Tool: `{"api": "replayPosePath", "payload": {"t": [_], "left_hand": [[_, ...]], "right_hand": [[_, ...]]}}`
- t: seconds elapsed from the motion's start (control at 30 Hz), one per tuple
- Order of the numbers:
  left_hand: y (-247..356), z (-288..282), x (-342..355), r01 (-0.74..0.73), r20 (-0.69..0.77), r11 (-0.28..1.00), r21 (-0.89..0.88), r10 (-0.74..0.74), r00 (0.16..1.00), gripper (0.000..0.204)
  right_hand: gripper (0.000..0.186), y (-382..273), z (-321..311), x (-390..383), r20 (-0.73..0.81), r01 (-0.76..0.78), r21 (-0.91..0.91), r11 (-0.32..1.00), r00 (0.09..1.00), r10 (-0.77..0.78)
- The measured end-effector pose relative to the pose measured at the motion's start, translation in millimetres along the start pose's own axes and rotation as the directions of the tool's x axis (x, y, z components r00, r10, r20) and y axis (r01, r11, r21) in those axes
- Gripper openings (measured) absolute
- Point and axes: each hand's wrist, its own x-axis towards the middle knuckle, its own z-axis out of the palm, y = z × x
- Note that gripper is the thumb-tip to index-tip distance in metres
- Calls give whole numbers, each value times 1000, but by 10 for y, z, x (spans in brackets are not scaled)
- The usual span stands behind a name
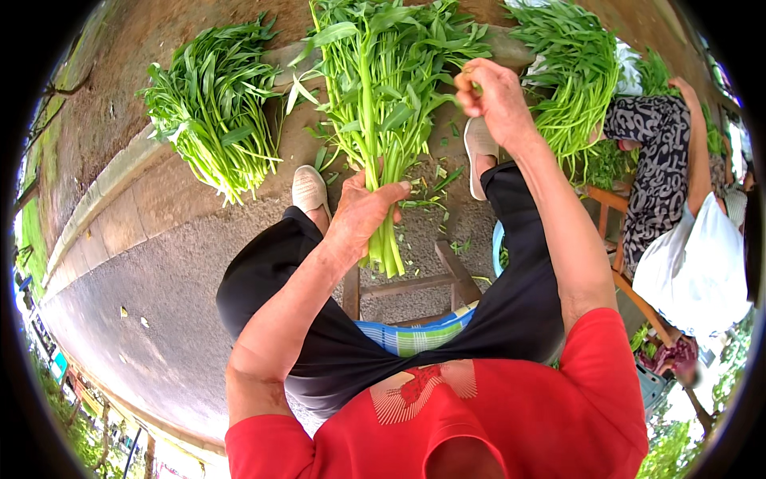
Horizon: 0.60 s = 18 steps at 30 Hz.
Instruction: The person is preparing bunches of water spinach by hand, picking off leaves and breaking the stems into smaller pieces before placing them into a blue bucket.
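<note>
My left hand (367, 209) is wrapped round a bunch of water spinach (369, 112), upright between my knees. Its pale cut stem ends stick out below my fist and its leaves spread out at the top. To the right of those leaves, my right hand (496, 94) is raised with fingers curled together. Whatever the right fingers hold, if anything, is too small to make out. Behind the bunch lie more leafy greens, partly hidden by it. One heap of water spinach (215, 112) lies to the left, another heap (570, 96) to the right.
Below my hands is a low wooden stool (407, 285). Leaf scraps (435, 191) litter the ground between my shoes. A light blue basin (499, 247) stands by my right leg. At the right, another person in patterned trousers (650, 168) sits near a white plastic bag (694, 267).
</note>
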Motion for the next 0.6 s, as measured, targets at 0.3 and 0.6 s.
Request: {"api": "replayPosePath", "payload": {"t": [0.3, 0.6], "left_hand": [[16, 82, 12, -41, -66, 996, 83, 47, 997, 23], [-33, 71, 51, -102, -32, 992, -74, 100, 995, 24]], "right_hand": [[10, 110, 262, -137, 208, 432, -435, 790, 902, -379], [13, -29, 391, -355, 258, 235, -542, 806, 960, -106]]}}
